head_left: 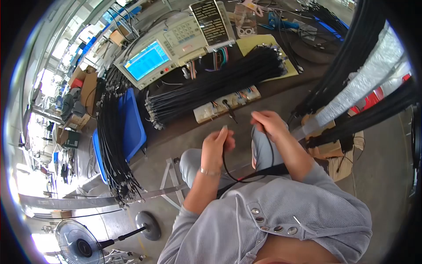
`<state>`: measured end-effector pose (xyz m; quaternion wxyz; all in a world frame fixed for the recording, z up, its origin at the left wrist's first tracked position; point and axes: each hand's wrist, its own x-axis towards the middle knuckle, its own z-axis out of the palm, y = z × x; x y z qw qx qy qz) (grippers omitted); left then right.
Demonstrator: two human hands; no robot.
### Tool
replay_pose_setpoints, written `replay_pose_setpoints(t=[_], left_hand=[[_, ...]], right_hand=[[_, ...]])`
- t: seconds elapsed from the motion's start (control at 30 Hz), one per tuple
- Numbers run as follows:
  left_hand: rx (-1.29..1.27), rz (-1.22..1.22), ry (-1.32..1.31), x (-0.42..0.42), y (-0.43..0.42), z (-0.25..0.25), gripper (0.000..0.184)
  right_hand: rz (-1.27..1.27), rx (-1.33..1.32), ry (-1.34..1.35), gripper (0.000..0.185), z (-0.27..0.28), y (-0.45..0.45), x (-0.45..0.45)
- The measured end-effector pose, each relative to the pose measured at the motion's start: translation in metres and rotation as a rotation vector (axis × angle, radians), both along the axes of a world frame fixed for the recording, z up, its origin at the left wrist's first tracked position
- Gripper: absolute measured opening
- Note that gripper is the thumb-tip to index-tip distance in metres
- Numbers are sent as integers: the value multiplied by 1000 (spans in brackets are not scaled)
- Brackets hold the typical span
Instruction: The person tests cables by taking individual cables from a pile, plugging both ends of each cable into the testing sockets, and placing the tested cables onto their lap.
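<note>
A thin black cable (227,169) hangs in a loop over my lap, with one end up at each hand. My left hand (216,144) is closed on one end, thumb pressed to the fingers. The other end runs into my right hand (270,125), which pinches it with thumb and forefinger. Whatever tips the cable has are hidden in my fingers. Just beyond my hands, at the table edge, lies a pale fixture block (204,113) with small wires and a short black lead (231,113) sticking out toward me. A thick bundle of black cables (211,86) lies behind it.
A test instrument with a lit blue screen (147,59) stands at the back, a printed card (210,22) leaning on it. At left, more cables (112,136) hang over a blue tray (140,127). Wrapped bundles (351,94) stretch along the right. A fan (79,242) stands lower left.
</note>
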<state>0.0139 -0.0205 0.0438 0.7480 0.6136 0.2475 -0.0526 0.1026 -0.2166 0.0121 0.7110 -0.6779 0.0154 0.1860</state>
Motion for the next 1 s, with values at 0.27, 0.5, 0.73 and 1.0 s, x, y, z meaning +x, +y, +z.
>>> replay_pose_setpoints(t=[0.27, 0.5, 0.73, 1.0], left_hand=[[274, 464, -601, 32, 182, 70, 22], [1398, 445, -186, 90, 239, 44, 39], [1167, -444, -348, -56, 97, -23, 13], [696, -609, 22, -132, 17, -81, 23]], right_hand=[[-443, 65, -505, 33, 86, -53, 123], [-422, -746, -598, 42, 107, -39, 174], [-409, -35, -491, 33, 62, -49, 43], [853, -287, -623, 22, -47, 2, -93]])
